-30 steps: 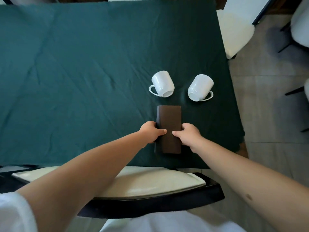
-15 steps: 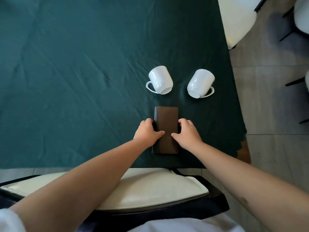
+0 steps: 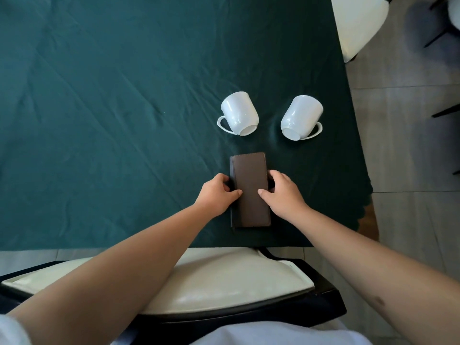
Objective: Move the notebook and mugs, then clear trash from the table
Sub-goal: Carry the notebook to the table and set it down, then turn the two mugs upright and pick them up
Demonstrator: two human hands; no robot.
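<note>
Both hands are on the notebook (image 3: 251, 190), which lies flat on the green cloth (image 3: 112, 120) near the table's front edge, long side running away from the person. The left hand (image 3: 216, 194) cups the left long edge, thumb laid on the cover, fingers curled down by the spine side; the right hand (image 3: 283, 192) mirrors it on the right edge, thumb on top, fingers wrapped over the side. So each hand is clasped on the book, pinching it between them, though whether the fingertips have got under it I cannot tell. Looks a stiff, brown, leather-like cover, closed, fairly slim, probably light and not fragile, and the matte skin should give decent grip. The long edges at mid-length are the sensible hold, right where the hands sit. Beyond it, well apart from each other, lie the two white mugs: the left mug (image 3: 239, 113) and the right mug (image 3: 301, 117), both tipped on their sides, mouths toward the person, handles outward. Those will be hard, glossy, slippery and breakable, and may roll; take them by handle or body. No trash shows on the table here.
</note>
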